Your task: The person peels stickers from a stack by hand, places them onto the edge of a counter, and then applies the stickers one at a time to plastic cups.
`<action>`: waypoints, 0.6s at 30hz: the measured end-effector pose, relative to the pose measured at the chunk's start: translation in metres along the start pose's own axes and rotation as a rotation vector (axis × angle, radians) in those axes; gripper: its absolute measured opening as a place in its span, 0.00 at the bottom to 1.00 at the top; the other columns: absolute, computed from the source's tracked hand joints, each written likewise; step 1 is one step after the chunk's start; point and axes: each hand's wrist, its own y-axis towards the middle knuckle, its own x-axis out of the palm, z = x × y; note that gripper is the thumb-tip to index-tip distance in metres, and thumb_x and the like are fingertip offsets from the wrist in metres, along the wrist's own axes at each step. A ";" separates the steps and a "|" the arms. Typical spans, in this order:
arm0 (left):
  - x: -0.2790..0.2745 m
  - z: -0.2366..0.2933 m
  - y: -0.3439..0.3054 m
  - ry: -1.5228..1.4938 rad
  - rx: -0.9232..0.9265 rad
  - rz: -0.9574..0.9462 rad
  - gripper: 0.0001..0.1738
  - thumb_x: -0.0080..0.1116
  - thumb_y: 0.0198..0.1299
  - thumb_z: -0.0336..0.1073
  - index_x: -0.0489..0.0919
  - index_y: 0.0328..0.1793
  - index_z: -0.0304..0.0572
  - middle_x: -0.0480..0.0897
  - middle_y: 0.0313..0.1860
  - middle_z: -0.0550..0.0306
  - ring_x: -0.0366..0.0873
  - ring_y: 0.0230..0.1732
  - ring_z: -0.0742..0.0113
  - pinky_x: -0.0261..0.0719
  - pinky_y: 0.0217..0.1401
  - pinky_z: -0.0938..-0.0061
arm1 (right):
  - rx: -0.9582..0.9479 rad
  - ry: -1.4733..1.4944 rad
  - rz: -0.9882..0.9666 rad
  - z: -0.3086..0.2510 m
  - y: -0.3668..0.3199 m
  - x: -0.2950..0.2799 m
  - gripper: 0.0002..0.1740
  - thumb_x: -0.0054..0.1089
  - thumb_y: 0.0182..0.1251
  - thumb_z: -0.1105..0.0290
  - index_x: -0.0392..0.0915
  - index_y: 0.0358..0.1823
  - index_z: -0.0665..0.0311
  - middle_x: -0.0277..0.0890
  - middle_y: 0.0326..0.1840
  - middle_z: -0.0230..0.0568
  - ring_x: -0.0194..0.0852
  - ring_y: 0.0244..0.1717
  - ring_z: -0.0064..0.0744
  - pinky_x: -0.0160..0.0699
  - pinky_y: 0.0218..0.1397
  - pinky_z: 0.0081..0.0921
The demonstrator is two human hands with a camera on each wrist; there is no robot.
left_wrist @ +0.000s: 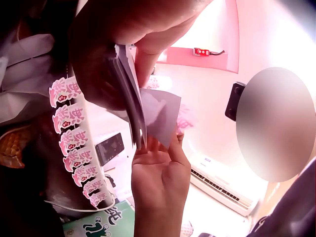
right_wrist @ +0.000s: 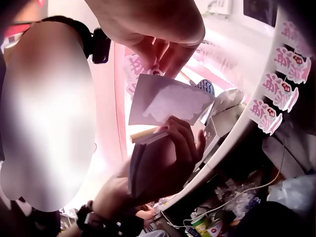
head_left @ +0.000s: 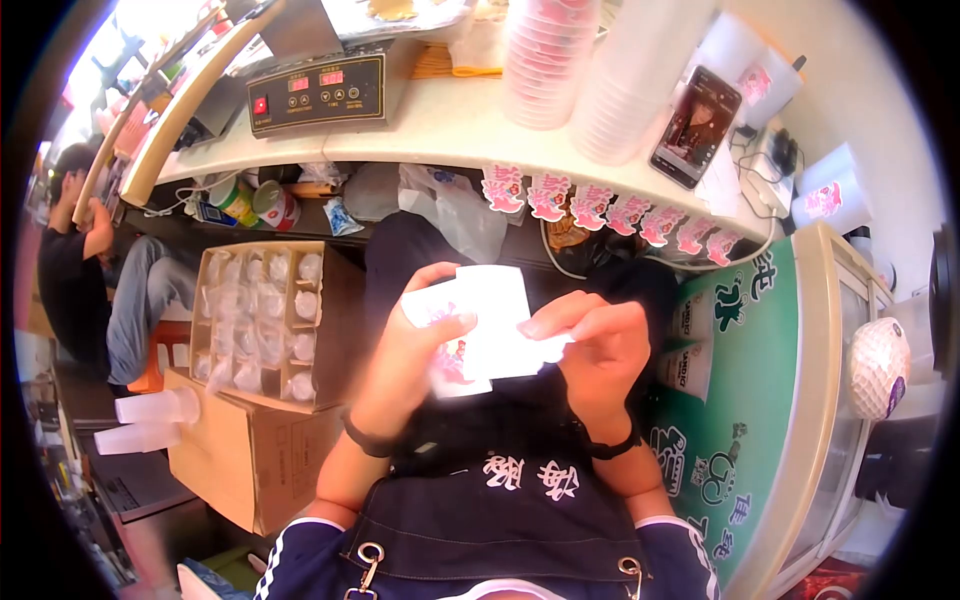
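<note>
In the head view the left hand (head_left: 405, 335) grips a stack of white cards (head_left: 440, 300) with pink print, its thumb across the top. A loose white sheet (head_left: 497, 325) overlaps the stack. The right hand (head_left: 605, 350) pinches a small white and pink piece at the sheet's right edge. From the right wrist view, the sheet (right_wrist: 143, 98) shows a pale cut-out shape, the stack (right_wrist: 150, 163) lies in the left hand (right_wrist: 173, 168), and the right hand (right_wrist: 153, 24) holds a pink-lettered sticker (right_wrist: 133, 74). Several similar stickers (head_left: 592, 207) hang along the counter edge.
The counter (head_left: 420, 140) carries a control box (head_left: 318, 92), stacked cups (head_left: 550, 60) and a phone (head_left: 697, 127). At left stand a carton of wrapped items (head_left: 260, 320) and a cardboard box (head_left: 250, 460). A seated person (head_left: 80, 270) is further left; a green-sided freezer (head_left: 760, 400) is at right.
</note>
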 end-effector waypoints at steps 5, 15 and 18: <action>-0.011 -0.003 0.005 -0.047 -0.146 -0.045 0.34 0.62 0.57 0.20 0.64 0.70 0.41 0.80 0.55 0.50 0.82 0.55 0.62 0.85 0.57 0.67 | 0.133 0.469 0.010 -0.009 0.010 -0.004 0.16 0.64 0.68 0.77 0.62 0.46 0.61 0.75 0.32 0.47 0.80 0.36 0.40 0.89 0.43 0.42; -0.028 -0.001 0.006 0.066 -0.008 0.095 0.31 0.64 0.56 0.19 0.68 0.66 0.40 0.82 0.49 0.54 0.84 0.46 0.68 0.84 0.52 0.73 | 0.290 -0.097 0.363 0.037 0.035 -0.004 0.28 0.63 0.65 0.85 0.63 0.64 0.64 0.79 0.37 0.40 0.77 0.32 0.22 0.77 0.37 0.19; -0.035 0.002 0.002 0.096 0.034 0.174 0.31 0.64 0.56 0.19 0.68 0.66 0.40 0.82 0.50 0.54 0.84 0.48 0.68 0.83 0.54 0.72 | 0.381 -0.111 0.333 0.085 0.056 0.015 0.39 0.67 0.62 0.84 0.58 0.73 0.61 0.79 0.28 0.34 0.75 0.26 0.17 0.72 0.30 0.15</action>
